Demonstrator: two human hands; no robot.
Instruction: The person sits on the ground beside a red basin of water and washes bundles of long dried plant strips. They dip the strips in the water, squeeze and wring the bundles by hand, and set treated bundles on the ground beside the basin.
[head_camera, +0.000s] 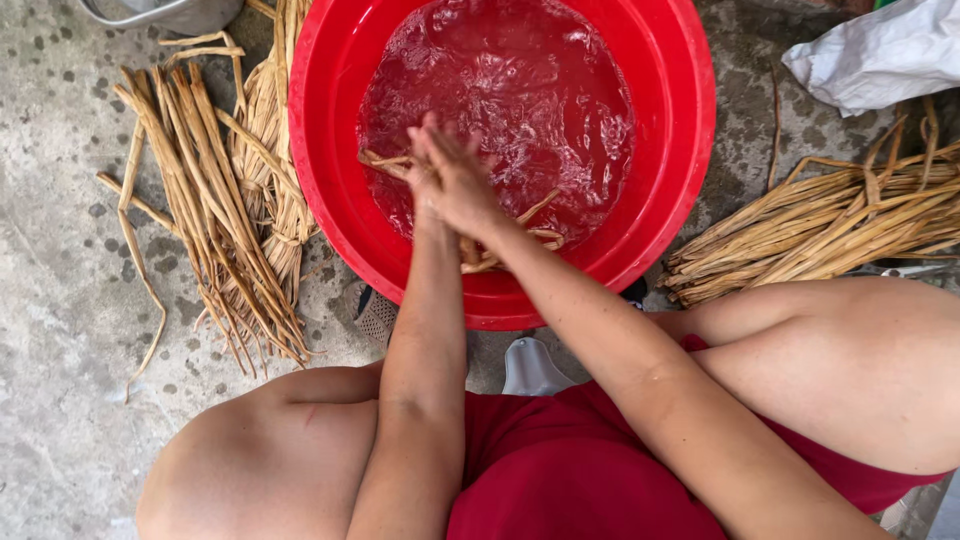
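A big red basin (680, 150) of rippling water stands on the concrete floor in front of my knees. Both my hands meet over the water at the basin's near side. My right hand (462, 180) lies on top, palm pressed against my left hand (422, 172), which is mostly hidden beneath it. Tan dried straw strands (535, 215) are caught between the palms and trail out left and right into the water.
A loose bundle of dried straw (215, 210) lies on the floor left of the basin, another tied bundle (830, 225) at the right. A white plastic bag (880, 50) sits top right, a grey metal vessel (170, 12) top left.
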